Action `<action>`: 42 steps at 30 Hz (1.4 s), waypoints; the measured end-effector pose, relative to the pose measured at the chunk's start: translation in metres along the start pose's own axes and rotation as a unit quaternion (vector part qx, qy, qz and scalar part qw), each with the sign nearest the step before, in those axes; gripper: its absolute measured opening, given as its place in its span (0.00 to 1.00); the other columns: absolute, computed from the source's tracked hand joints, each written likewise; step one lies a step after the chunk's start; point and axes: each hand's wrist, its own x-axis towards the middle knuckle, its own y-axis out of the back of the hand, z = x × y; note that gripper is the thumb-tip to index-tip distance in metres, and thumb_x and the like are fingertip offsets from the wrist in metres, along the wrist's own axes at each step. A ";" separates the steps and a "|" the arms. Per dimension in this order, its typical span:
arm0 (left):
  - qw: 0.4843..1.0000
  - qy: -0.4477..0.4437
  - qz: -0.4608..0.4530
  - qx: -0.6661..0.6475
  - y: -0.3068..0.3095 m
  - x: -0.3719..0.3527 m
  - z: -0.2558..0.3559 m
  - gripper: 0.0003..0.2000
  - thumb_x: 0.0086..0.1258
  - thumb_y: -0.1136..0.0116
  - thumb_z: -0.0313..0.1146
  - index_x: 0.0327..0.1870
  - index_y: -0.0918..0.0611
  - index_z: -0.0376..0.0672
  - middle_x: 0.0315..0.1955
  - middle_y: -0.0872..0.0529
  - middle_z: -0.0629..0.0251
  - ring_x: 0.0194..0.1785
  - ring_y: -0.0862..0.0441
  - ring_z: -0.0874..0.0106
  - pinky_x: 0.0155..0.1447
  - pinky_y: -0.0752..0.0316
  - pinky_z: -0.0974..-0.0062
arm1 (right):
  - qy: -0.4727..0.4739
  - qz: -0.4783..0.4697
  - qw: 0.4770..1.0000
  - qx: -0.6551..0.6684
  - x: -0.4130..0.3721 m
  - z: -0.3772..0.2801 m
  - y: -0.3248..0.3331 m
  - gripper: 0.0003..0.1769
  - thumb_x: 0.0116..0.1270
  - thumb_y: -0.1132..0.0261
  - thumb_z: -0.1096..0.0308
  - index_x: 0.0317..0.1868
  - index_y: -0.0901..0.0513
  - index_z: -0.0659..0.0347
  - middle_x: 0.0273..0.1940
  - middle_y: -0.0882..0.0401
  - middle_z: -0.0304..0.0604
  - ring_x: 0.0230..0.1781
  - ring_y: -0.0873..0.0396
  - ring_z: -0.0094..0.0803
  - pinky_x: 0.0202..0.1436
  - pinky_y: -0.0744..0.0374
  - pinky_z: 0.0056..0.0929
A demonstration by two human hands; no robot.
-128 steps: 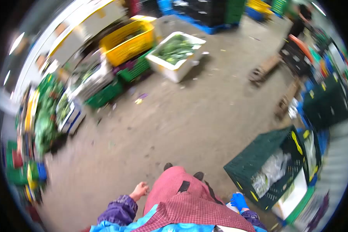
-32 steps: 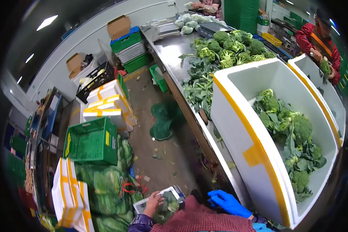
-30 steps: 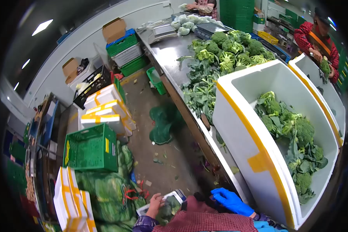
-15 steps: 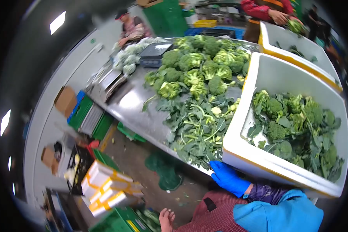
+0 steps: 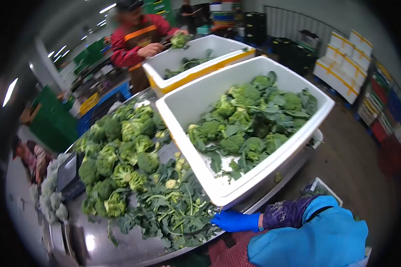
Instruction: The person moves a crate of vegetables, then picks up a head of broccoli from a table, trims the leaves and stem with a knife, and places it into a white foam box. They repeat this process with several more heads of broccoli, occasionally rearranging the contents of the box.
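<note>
My right hand point(image 5: 236, 221), in a blue glove, is at the table's front edge, just below the near corner of the white foam box point(image 5: 227, 191). Its fingers are closed, and what they hold, if anything, is hidden. Beside it lies a heap of cut leaves and stems point(image 5: 178, 213) on the metal table point(image 5: 136, 242). Broccoli heads point(image 5: 120, 160) are piled farther left. More broccoli with leaves point(image 5: 254, 120) fills the lower part of the foam box. My left hand is out of view.
Across the table a co-worker in red sleeves point(image 5: 120, 51) holds a broccoli head point(image 5: 179, 41) over a second foam box point(image 5: 200, 73). A dark scale point(image 5: 70, 175) stands at the left near wrapped vegetables point(image 5: 51, 189). Stacked white boxes point(image 5: 343, 62) are at the back right.
The view has swung right, so table and boxes appear farther left. My bare left hand has left the view. My right hand remains by the box corner, its fingers now more closed.
</note>
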 end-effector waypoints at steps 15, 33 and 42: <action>0.916 -0.219 -0.304 0.146 -0.278 0.001 0.193 0.20 0.65 0.49 0.32 0.56 0.33 0.37 0.54 0.32 0.58 0.54 0.30 0.66 0.58 0.35 0.67 | -0.183 0.099 0.962 0.179 -0.099 0.026 0.042 0.19 0.62 0.46 0.48 0.45 0.24 0.51 0.36 0.22 0.44 0.36 0.22 0.41 0.36 0.23 0.34; 0.475 -0.549 -0.507 0.464 -0.666 -0.048 0.106 0.28 0.54 0.40 0.35 0.57 0.34 0.40 0.51 0.31 0.47 0.55 0.32 0.52 0.56 0.35 0.64 | -0.006 0.264 0.963 0.048 -0.148 0.124 0.050 0.18 0.58 0.41 0.49 0.43 0.21 0.48 0.29 0.20 0.40 0.27 0.21 0.37 0.30 0.22 0.29; 0.379 -0.594 -0.383 0.598 -0.706 -0.043 0.056 0.40 0.37 0.29 0.42 0.58 0.34 0.55 0.58 0.42 0.48 0.55 0.37 0.48 0.53 0.31 0.56 | -0.137 0.078 0.975 0.157 -0.159 0.128 -0.010 0.24 0.56 0.44 0.47 0.51 0.26 0.46 0.49 0.27 0.47 0.47 0.26 0.44 0.50 0.28 0.42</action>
